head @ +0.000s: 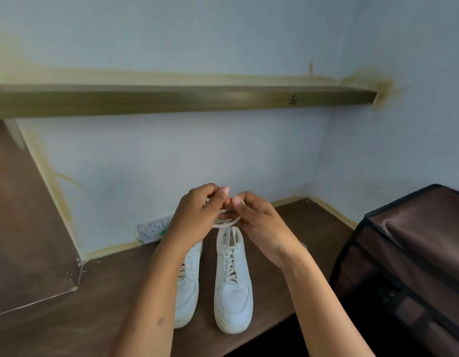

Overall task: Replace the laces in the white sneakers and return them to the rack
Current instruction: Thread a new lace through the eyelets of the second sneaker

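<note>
Below, 2 white sneakers (223, 276) on brown wooden surface (94, 305); pale wall (171, 155) behind.

A single head-worn wide-angle camera is looking forward and down from above the person's arms, facing a wall corner. It is sitting close over the brown bench (99, 300), with the wall shelf (171, 99) crossing the upper frame.
</note>
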Demonstrator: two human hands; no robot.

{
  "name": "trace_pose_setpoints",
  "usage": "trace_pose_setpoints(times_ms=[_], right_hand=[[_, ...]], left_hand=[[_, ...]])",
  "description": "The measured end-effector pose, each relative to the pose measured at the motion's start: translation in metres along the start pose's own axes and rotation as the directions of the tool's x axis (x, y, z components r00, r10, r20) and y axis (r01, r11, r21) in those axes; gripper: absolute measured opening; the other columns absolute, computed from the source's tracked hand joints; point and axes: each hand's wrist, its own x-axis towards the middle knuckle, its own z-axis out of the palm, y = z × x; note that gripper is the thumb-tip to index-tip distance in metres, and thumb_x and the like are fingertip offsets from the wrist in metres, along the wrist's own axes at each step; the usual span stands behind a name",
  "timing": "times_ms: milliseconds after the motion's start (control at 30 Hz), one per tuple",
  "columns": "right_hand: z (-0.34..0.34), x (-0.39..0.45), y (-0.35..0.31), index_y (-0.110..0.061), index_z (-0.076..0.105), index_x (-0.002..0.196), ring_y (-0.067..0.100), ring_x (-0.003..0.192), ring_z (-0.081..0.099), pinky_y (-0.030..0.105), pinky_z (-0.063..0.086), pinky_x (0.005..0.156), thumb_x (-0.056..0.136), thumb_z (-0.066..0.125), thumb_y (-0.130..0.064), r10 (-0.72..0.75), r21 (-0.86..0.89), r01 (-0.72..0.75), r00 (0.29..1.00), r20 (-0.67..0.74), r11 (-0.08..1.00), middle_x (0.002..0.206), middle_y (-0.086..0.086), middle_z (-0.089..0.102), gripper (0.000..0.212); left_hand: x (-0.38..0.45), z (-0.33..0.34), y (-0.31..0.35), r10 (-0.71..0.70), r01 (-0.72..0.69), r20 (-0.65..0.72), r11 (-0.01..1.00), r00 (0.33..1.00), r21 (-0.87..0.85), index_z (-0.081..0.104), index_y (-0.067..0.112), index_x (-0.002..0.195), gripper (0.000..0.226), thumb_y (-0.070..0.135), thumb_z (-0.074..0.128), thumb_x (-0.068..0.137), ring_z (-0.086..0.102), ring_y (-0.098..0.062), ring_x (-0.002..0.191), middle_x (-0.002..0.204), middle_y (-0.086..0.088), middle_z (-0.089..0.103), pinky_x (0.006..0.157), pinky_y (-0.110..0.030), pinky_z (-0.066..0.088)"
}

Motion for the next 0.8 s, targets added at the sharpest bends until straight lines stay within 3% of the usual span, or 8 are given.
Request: trace_pose_setpoints(times_ms=[200,333,400,467,533,600,700,800], right_hand=[[0.013,-0.001,-0.043,-0.005,0.06,0.098,0.016,0.083,0.064,0.026,0.05,0.078,0.103,0.044,-0.016,-0.101,-0.11,0.097,0.994,-0.03,0.989,0.089,0.006,0.066,0.02],[0.017,0.0,-0.047,-0.002,0.06,0.096,0.014,0.078,0.061,0.023,0.048,0.073,0.105,0.041,-0.018,-0.122,-0.231,0.109,0.992,-0.043,0.967,0.084,0.006,0.062,0.025],[0.017,0.002,-0.048,-0.002,0.059,0.096,0.013,0.075,0.057,0.021,0.046,0.07,0.105,0.04,-0.023,-0.156,-0.284,0.138,0.987,-0.04,0.949,0.081,0.005,0.06,0.03],[0.017,0.005,-0.047,-0.003,0.058,0.092,0.014,0.07,0.053,0.021,0.043,0.065,0.105,0.036,-0.028,-0.199,-0.316,0.173,0.978,-0.053,0.933,0.076,0.005,0.055,0.035],[0.013,0.012,-0.044,-0.005,0.054,0.087,0.011,0.063,0.047,0.021,0.04,0.06,0.106,0.034,-0.028,-0.241,-0.37,0.199,0.968,-0.071,0.907,0.071,0.004,0.049,0.037],[0.005,0.021,-0.037,-0.008,0.05,0.082,0.01,0.059,0.042,0.026,0.038,0.059,0.107,0.034,-0.028,-0.272,-0.43,0.207,0.957,-0.097,0.879,0.068,0.002,0.045,0.035],[-0.02,0.038,-0.02,-0.011,0.049,0.079,0.009,0.057,0.041,0.024,0.035,0.056,0.106,0.036,-0.028,-0.263,-0.454,0.14,0.939,-0.222,0.88,0.065,0.0,0.045,0.034],[-0.048,0.055,0.01,-0.015,0.048,0.078,0.012,0.058,0.041,0.022,0.033,0.055,0.106,0.037,-0.022,-0.25,-0.563,0.033,0.917,-0.312,0.826,0.065,-0.005,0.045,0.031]], left_hand=[[-0.002,-0.027,0.037,0.106,-0.106,-0.005,0.994,0.994,0.015,0.063,0.025,0.095,0.027,0.04,0.041,0.102,0.061,-0.003,0.091,0.105,0.006,0.065,0.076,-0.018,0.044],[-0.008,-0.021,0.024,0.085,-0.093,-0.053,0.981,0.995,-0.172,0.054,0.029,0.117,0.039,0.049,0.026,0.098,0.061,0.005,0.093,0.109,0.011,0.063,0.088,-0.023,0.049],[-0.013,-0.008,0.008,0.048,-0.039,0.033,0.969,0.998,-0.242,0.046,0.037,0.127,0.042,0.051,0.021,0.097,0.057,0.012,0.105,0.119,0.015,0.06,0.096,-0.019,0.045],[-0.019,0.009,-0.008,-0.011,0.071,0.219,0.961,0.976,-0.268,0.048,0.047,0.122,0.034,0.047,0.021,0.102,0.053,0.017,0.109,0.116,0.021,0.063,0.091,-0.005,0.039],[-0.023,0.026,-0.027,-0.057,0.139,0.323,0.962,0.945,-0.236,0.061,0.046,0.107,0.035,0.041,0.026,0.105,0.061,0.004,0.107,0.105,0.009,0.07,0.087,-0.004,0.042],[-0.02,0.035,-0.048,-0.099,0.166,0.292,0.963,0.951,-0.212,0.068,0.039,0.091,0.039,0.04,0.032,0.104,0.063,-0.011,0.102,0.1,-0.01,0.066,0.09,-0.011,0.043],[-0.005,0.04,-0.081,-0.187,0.238,0.253,0.953,0.949,-0.189,0.059,0.016,0.082,0.038,0.038,0.036,0.103,0.056,-0.006,0.087,0.084,0.001,0.057,0.086,-0.02,0.039],[0.016,0.049,-0.111,-0.306,0.324,0.168,0.941,0.937,-0.094,0.054,0.016,0.073,0.039,0.032,0.038,0.105,0.052,-0.012,0.073,0.071,0.004,0.052,0.074,-0.026,0.041]])
